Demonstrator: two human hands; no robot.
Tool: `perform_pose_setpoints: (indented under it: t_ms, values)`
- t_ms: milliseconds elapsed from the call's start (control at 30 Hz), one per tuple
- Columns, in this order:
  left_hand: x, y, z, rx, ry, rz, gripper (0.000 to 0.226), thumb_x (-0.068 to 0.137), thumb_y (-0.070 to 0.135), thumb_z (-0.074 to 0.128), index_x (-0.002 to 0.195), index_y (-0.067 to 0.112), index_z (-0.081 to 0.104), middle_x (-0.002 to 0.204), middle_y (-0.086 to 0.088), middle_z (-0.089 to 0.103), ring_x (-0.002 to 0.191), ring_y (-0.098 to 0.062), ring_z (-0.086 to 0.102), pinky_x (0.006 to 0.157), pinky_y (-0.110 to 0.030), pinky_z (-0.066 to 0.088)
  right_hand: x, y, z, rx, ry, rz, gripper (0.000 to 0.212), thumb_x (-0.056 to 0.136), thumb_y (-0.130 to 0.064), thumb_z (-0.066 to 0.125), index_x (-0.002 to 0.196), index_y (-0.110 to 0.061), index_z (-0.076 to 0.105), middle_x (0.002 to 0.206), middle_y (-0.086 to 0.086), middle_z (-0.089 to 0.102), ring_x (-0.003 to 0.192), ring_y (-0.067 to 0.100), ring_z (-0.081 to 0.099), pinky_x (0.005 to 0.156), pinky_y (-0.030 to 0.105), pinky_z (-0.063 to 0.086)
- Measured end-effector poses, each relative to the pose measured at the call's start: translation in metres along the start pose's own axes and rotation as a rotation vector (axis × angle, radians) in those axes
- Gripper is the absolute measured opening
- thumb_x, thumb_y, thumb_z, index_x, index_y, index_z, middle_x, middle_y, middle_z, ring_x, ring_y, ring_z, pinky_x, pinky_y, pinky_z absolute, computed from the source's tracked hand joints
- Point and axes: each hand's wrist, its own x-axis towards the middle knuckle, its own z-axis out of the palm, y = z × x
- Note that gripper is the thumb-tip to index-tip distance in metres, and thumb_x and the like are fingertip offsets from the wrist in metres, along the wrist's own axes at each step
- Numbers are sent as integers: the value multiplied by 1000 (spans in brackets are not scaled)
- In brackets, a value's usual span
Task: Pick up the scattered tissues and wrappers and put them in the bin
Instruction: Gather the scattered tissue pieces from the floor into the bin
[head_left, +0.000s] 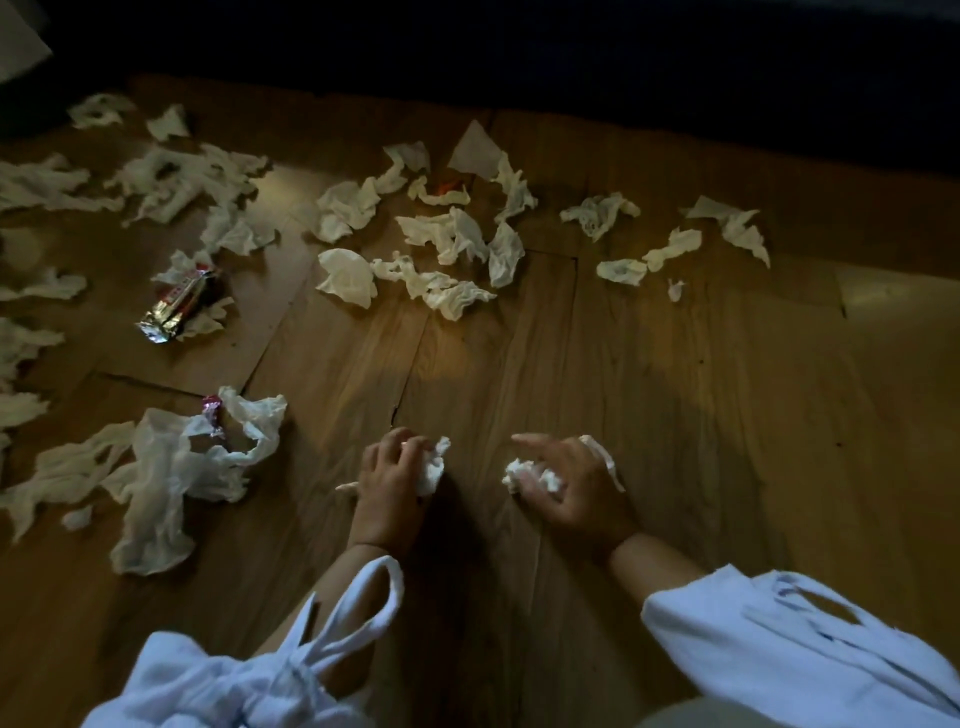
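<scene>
Pale-blue cloth sleeves (779, 649) at 6 o'clock, left hand (389, 483) clamps 1 crumpled white tissue wad (434, 467), right hand (576, 493) another white wad (522, 470), likely balled small for carrying; loose white tissues (457, 239) at 12 o'clock.

Forearms (660, 566) stretched toward 12 o'clock, left grip (392, 480) curled round tissue wad (432, 467), right grip (569, 486) curled round second wad (530, 475)

A single camera, worn on the person's head, looked forward and steeply down at the wooden floor (675, 364). It sat close above the left hand (389, 478) and right hand (571, 488), low in the frame's centre; its far view ended in darkness along the top edge.
</scene>
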Motion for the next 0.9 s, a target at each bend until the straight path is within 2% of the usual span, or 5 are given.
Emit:
perform_pose_setpoints:
  t_ms: [233, 400, 500, 700, 900]
  values:
    - [-3, -18, -4, 154, 62, -194, 43, 87, 41, 58, 124, 22, 50, 136, -5, 41, 126, -30, 29, 101, -45, 31, -1, 24, 23, -397, -36, -238, 36, 82, -54, 46, 103, -32, 65, 127, -2, 57, 127, 28, 41, 104, 47, 25]
    - [3, -21, -6, 295, 38, 189, 26, 69, 24, 68, 91, 19, 55, 80, -6, 66, 63, -30, 61, 45, -31, 46, 2, 23, 22, -376, -12, -345, 28, 83, -45, 48, 92, -22, 62, 95, 0, 67, 93, 19, 57, 73, 41, 50]
    - [17, -21, -9, 266, 4, 201, 21, 70, 25, 77, 82, 14, 65, 75, -6, 66, 61, -30, 62, 48, -28, 43, 12, 25, 11, -313, -3, -398, 25, 83, -36, 52, 83, -13, 62, 78, 4, 65, 68, 18, 59, 61, 30, 49]
    - [55, 22, -12, -208, 193, 18, 34, 85, 46, 58, 78, 13, 64, 73, -2, 61, 67, -24, 61, 56, -25, 43, 49, 19, -30, 453, 295, 276, 27, 91, -14, 56, 66, -18, 48, 57, -3, 49, 45, -3, 49, 45, 11, 38]
    - [118, 64, -28, -547, 215, -5, 16, 87, 36, 56, 78, 24, 55, 70, 2, 59, 50, -5, 54, 47, -22, 46, 106, 16, -59, 520, 261, 425, 25, 94, -20, 51, 69, -15, 49, 59, 3, 49, 44, 2, 48, 45, 14, 39]
